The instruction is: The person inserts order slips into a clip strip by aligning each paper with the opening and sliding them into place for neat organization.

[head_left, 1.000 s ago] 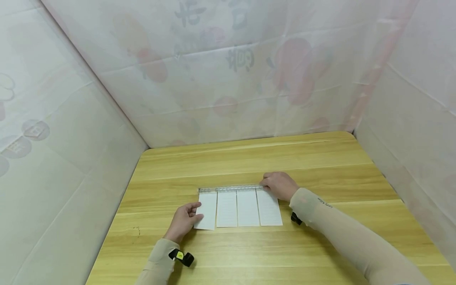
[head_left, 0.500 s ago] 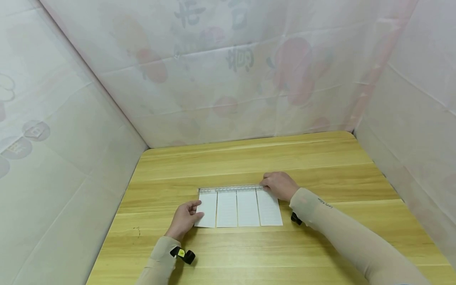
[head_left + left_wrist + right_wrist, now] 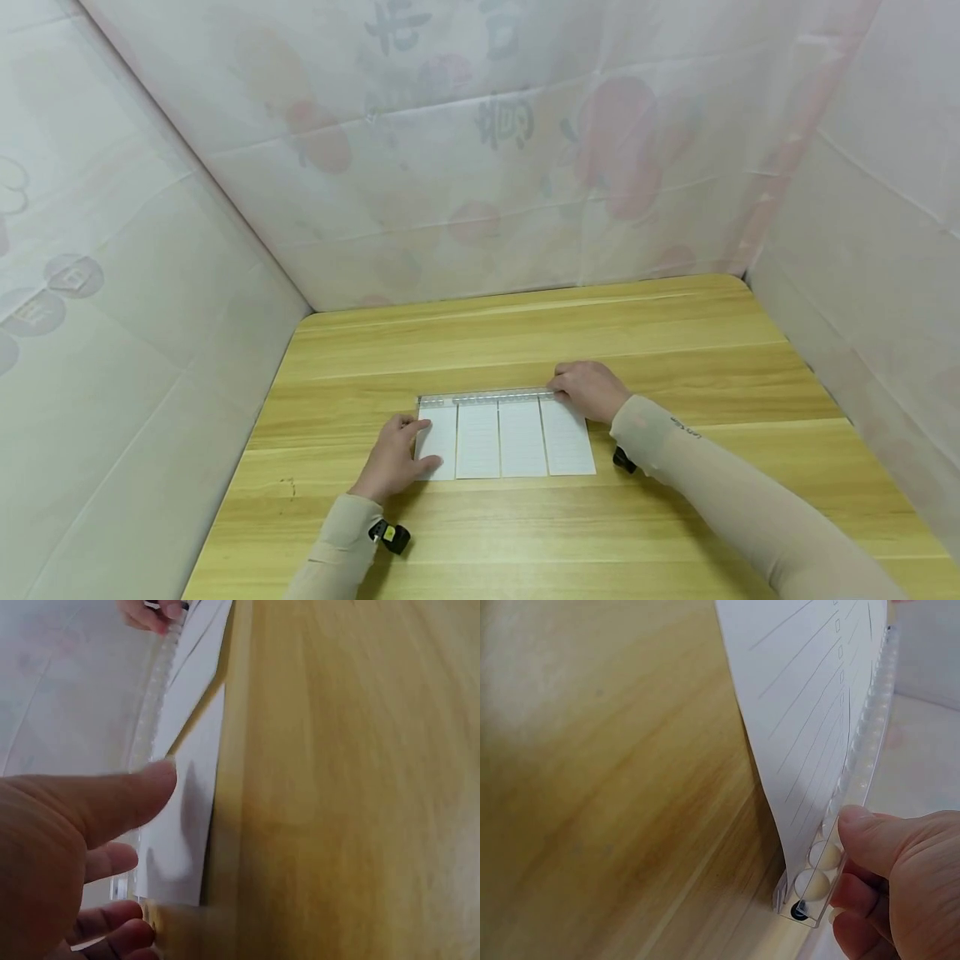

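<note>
Four-sided white paper slips, several of them, lie in a row on the wooden table, their far ends under a clear plastic rail (image 3: 480, 398). In the right wrist view, round white balls show inside the rail, and the rightmost slip (image 3: 787, 697) has printed lines. My right hand (image 3: 591, 392) grips the rail's right end between thumb and fingers. My left hand (image 3: 393, 460) is at the leftmost slip (image 3: 442, 437), its thumb and fingers spread apart. In the left wrist view, the thumb is over that slip (image 3: 180, 825); whether it touches cannot be told.
The wooden table (image 3: 525, 533) extends around the slips, with a rounded far corner at the right. Pale printed fabric walls (image 3: 480, 250) enclose it at the back and both sides. A small dark mark (image 3: 288, 487) is on the table at the left.
The leftmost slip has slid up toward the rail, so its near edge lines up with the others. My left fingers have loosened and spread. My right hand has stayed put.
</note>
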`<state>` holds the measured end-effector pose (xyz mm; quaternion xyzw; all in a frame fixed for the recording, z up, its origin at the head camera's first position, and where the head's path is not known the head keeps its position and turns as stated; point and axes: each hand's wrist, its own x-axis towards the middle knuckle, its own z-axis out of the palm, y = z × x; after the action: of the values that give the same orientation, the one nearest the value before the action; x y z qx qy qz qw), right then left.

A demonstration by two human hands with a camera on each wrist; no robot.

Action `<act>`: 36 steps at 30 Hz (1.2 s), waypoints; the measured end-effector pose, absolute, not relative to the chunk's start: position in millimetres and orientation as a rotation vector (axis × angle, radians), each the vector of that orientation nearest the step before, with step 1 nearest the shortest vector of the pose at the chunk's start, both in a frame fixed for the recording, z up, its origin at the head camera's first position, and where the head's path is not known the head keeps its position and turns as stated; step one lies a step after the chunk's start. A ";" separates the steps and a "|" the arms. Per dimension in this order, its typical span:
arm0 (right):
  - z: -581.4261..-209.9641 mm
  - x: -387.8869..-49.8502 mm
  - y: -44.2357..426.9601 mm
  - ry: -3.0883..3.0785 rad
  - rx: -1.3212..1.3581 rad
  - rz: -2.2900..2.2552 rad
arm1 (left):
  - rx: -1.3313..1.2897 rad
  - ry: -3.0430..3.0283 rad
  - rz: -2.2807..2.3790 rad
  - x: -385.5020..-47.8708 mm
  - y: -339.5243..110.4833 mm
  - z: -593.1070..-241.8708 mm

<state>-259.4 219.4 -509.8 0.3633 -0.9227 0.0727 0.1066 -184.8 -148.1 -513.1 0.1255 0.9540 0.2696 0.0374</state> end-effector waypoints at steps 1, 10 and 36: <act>-509.8 -259.2 219.4 -2.717 1.071 0.216 | 0.408 2.927 0.806 -184.7 -148.3 -513.3; -508.4 -257.9 218.1 -2.713 1.068 0.232 | 0.477 2.917 0.784 -184.1 -151.9 -518.6; -498.8 -228.1 252.4 -2.821 0.835 0.458 | 0.387 2.946 0.743 -191.2 -170.7 -505.2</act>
<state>-228.1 252.4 -498.8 0.2795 -0.9443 0.1532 0.0818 -191.2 -170.7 -505.2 0.1263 0.9611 0.2425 0.0396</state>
